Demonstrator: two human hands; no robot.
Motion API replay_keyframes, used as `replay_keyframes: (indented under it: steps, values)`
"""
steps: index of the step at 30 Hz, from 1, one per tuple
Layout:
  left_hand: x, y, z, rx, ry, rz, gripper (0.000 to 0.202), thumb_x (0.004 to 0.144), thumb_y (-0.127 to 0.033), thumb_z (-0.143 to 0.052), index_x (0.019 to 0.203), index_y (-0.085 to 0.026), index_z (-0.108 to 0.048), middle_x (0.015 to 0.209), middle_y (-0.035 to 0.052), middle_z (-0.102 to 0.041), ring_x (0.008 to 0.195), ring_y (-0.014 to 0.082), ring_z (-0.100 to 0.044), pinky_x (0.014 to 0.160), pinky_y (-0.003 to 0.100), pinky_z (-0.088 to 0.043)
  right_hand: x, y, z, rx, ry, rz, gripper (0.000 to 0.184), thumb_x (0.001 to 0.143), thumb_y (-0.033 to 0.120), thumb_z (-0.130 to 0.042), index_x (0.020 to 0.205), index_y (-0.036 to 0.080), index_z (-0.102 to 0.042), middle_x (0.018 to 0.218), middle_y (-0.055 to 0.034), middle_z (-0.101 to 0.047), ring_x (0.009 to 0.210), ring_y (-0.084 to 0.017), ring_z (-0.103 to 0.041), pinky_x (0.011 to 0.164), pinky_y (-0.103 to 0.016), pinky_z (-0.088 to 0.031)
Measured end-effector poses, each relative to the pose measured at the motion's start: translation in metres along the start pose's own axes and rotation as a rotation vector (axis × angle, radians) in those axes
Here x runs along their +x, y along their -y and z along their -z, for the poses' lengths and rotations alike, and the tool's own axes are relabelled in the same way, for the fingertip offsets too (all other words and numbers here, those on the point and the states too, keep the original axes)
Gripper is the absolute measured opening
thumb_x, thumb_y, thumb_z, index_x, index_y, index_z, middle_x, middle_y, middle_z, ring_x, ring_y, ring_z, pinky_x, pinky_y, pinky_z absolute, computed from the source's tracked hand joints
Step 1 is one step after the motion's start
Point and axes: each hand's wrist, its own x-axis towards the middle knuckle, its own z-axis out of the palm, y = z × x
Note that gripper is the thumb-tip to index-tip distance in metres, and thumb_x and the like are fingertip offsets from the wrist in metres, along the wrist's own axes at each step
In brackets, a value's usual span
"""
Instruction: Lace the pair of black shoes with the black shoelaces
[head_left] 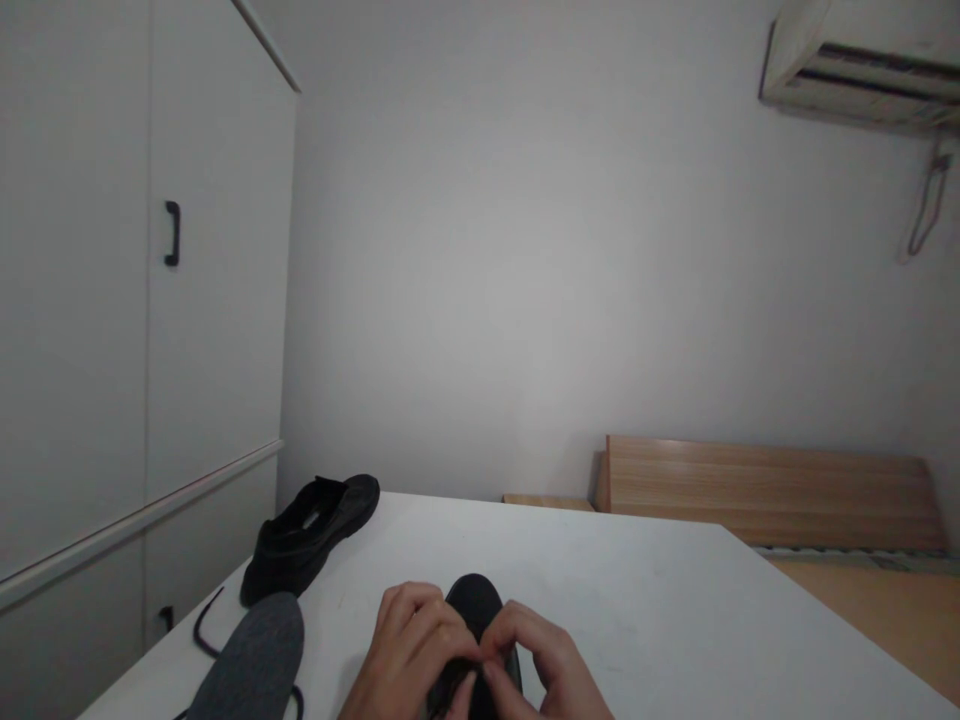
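The left hand and right hand meet over a black shoe, its toe pointing away across the tabletop. Their fingers bend inward, tips together; I cannot tell what they pinch. Leftward lie a grey insole, dark lace and second shoe. The frame crops the nearer shoe's rear.

Looked dim and greyish, brightest midway up the plain pale-grey wall, darkening toward the corners. Cast a faint, soft shadow beside the bare left hand. Lost detail in the low-cut black shoe; blurred the boxy off-white air conditioner.
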Motion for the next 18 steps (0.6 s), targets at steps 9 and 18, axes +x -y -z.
replay_keyframes:
  steps: [9,18]
  values:
    - [0.001,0.030,0.005,0.079,0.146,-0.184,0.014,0.089,-0.020,-0.057,0.079,-0.024,-0.065,0.081,0.0048,-0.066,0.091,0.0268,-0.051,0.090,0.043,-0.036,-0.006,-0.020,-0.014,-0.259,-0.166,0.246,0.030,0.055,0.003,-0.046,0.078,0.023,-0.045,0.069,0.0035,-0.051,0.063,-0.015,-0.048,0.060,-0.026,-0.034]
    - [0.012,0.014,0.025,-0.152,0.272,-0.061,0.015,0.094,-0.022,-0.056,0.079,-0.022,-0.054,0.081,0.0030,-0.061,0.096,0.0261,-0.049,0.094,0.039,-0.033,-0.008,-0.037,-0.015,-0.336,-0.143,0.191,0.031,0.051,0.006,-0.045,0.077,0.023,-0.040,0.070,0.0037,-0.046,0.066,-0.017,-0.045,0.070,-0.030,-0.032]
